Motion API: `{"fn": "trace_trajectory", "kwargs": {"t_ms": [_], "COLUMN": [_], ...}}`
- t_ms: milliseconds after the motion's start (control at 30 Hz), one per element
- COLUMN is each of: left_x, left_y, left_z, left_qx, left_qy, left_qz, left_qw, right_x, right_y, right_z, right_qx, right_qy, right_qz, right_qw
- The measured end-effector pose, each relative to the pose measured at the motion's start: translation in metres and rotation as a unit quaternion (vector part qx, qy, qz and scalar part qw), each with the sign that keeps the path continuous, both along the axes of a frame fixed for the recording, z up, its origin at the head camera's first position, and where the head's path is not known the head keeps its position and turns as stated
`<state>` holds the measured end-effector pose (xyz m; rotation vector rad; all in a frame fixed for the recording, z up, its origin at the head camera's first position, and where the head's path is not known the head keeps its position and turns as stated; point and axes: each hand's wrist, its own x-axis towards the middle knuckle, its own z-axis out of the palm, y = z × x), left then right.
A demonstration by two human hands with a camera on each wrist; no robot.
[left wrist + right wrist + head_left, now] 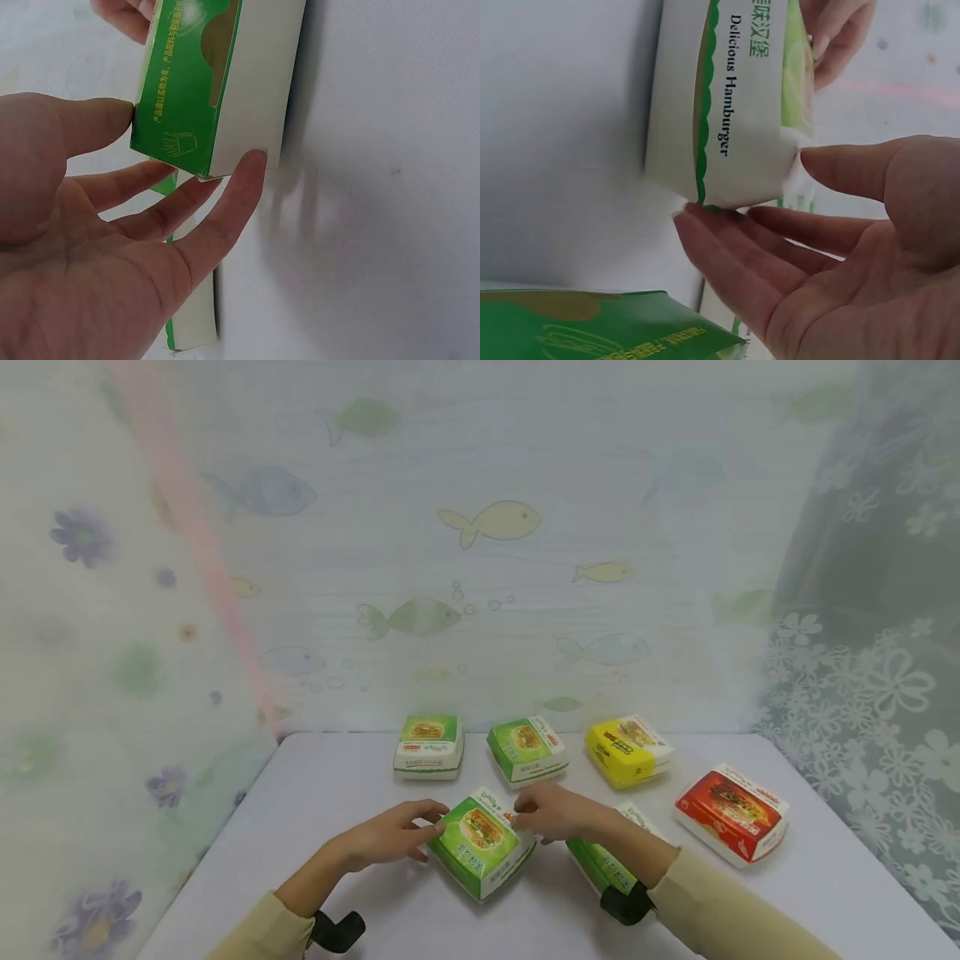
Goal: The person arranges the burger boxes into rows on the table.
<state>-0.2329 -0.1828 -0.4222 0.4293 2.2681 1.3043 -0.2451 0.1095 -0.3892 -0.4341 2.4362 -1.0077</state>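
A green and white hamburger box [483, 847] with a burger picture on its lid sits between both hands, turned with one corner toward me. My left hand [393, 833] holds its left corner. In the left wrist view, the thumb lies at the green edge and the fingers [244, 176] spread along the end face. At the opposite corner, my right hand [553, 812] holds the box. The right wrist view shows its thumb on the upper corner and its fingers [720, 240] against the end, beside the white "Delicious Hamburger" side [739, 120].
Another green box [603, 864] lies partly hidden under my right forearm. Along the back stand a green box [429, 747], a second green box [527, 750] and a yellow box [628, 752]. A red box [733, 814] is at the right of the white table [300, 793].
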Motion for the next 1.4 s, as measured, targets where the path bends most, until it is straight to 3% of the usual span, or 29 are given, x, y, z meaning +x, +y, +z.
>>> {"fn": "trace_trajectory", "kwargs": {"t_ms": [167,333,600,867,1067,1400], "left_x": [-0.004,-0.014,-0.027,-0.01,0.006,0.007], "left_y": [0.0,0.0,-0.003,-0.003,0.005,0.008], "left_z": [-0.001,0.001,0.001,0.005,0.003,-0.006], "left_qx": [0.02,0.037,0.025,-0.007,-0.036,-0.029], "left_qy": [-0.007,-0.004,0.003,0.017,0.005,0.001], "left_qz": [-0.013,-0.018,-0.011,0.027,0.05,0.017], "left_qw": [0.9997,0.9991,0.9996,0.9995,0.9981,0.9994], "right_x": [0.002,0.006,0.011,0.001,-0.014,-0.019], "right_y": [0.001,0.001,-0.002,0.005,0.001,-0.007], "right_z": [-0.003,-0.002,-0.001,0.004,0.002,-0.007], "right_qx": [-0.009,-0.008,-0.004,0.042,0.029,0.003], "right_qy": [0.0,-0.006,-0.021,-0.005,0.023,0.007], "right_qz": [-0.008,-0.016,-0.003,-0.012,0.014,0.044], "right_qw": [1.0,1.0,1.0,0.999,0.999,0.999]}}
